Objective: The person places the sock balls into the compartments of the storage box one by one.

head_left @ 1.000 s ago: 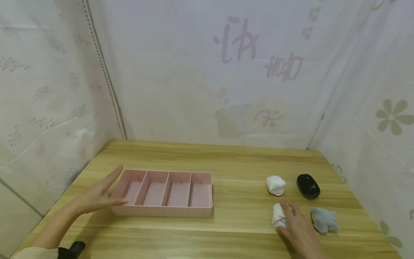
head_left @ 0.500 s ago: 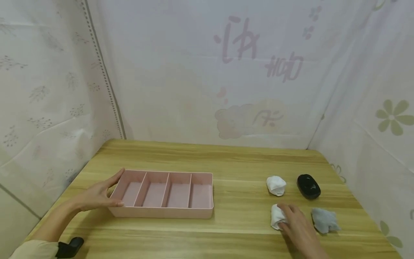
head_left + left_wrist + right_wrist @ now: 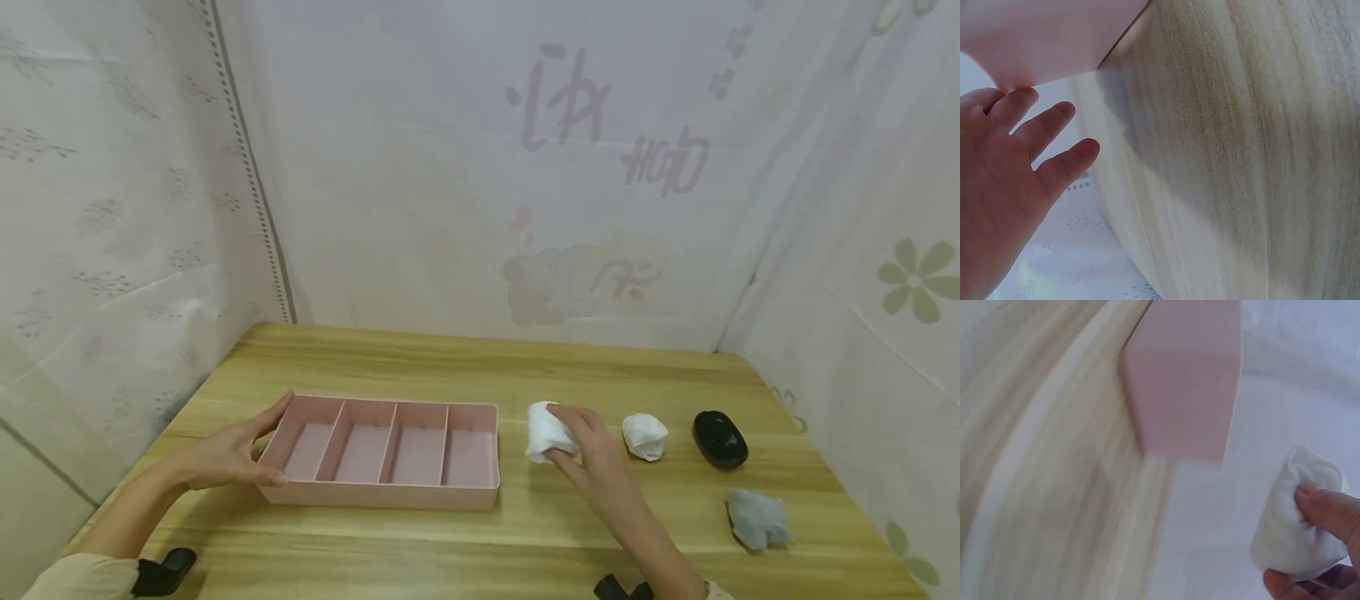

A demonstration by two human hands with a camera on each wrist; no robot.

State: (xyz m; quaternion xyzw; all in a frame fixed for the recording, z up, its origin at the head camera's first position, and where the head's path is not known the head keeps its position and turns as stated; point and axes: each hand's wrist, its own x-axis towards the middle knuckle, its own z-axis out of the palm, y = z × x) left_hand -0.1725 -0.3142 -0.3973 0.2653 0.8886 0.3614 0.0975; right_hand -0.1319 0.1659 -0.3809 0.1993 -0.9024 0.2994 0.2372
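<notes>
The right hand (image 3: 592, 454) pinches a white rolled cloth (image 3: 546, 432) between curled fingers and thumb, held above the wooden table (image 3: 525, 533) just right of the pink tray (image 3: 382, 492). Half a second ago that hand was pressing the roll down on the table near the grey bundle (image 3: 756, 518); now roll and hand are up beside the tray's right end. The left hand (image 3: 225, 454) has stayed at the tray's left end, fingers straight and slightly spread, touching the wall. Beyond the right fingers lie a second white roll (image 3: 645, 436) and a black oval object (image 3: 720, 439). Faint pink characters show through the curtain behind; I cannot read them. The held roll is soft, crumpled and plain white.
</notes>
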